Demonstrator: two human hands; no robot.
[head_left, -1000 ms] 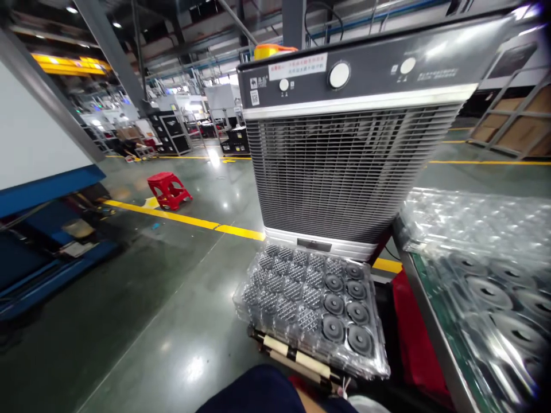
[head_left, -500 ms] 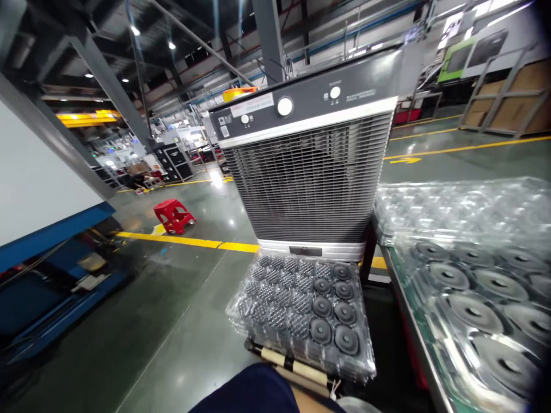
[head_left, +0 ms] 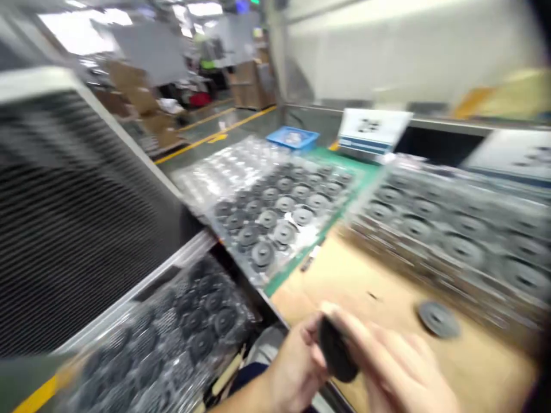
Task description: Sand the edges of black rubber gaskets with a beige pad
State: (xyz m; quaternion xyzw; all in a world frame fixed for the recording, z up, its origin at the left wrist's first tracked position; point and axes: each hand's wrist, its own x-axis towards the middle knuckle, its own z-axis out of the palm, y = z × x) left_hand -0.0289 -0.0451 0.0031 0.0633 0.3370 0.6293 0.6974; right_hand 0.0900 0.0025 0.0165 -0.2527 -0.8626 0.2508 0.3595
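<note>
A dark round disc point(head_left: 336, 351), seen nearly edge-on, is held between my two hands over the near edge of the table. My left hand point(head_left: 297, 358) closes on its left side with thumb and fingers. On the other side, my right hand point(head_left: 387, 355) has its fingers against the disc, blurred by motion. A second grey disc point(head_left: 438, 319) with a small centre hole lies flat on the tan board point(head_left: 318, 292), to the right of my hands.
Clear trays of discs point(head_left: 284, 203) cover the green mat point(head_left: 365, 169). Stacked trays point(head_left: 451, 229) stand at right, below white signs point(head_left: 372, 129). Lower left, another tray of discs point(head_left: 172, 338) sits beside a large grilled cooler point(head_left: 86, 229). A blue bin point(head_left: 293, 137) stands behind.
My view has swung right, from the cooler and floor to the table. Both hands, out of sight before, now show with a disc between them.
</note>
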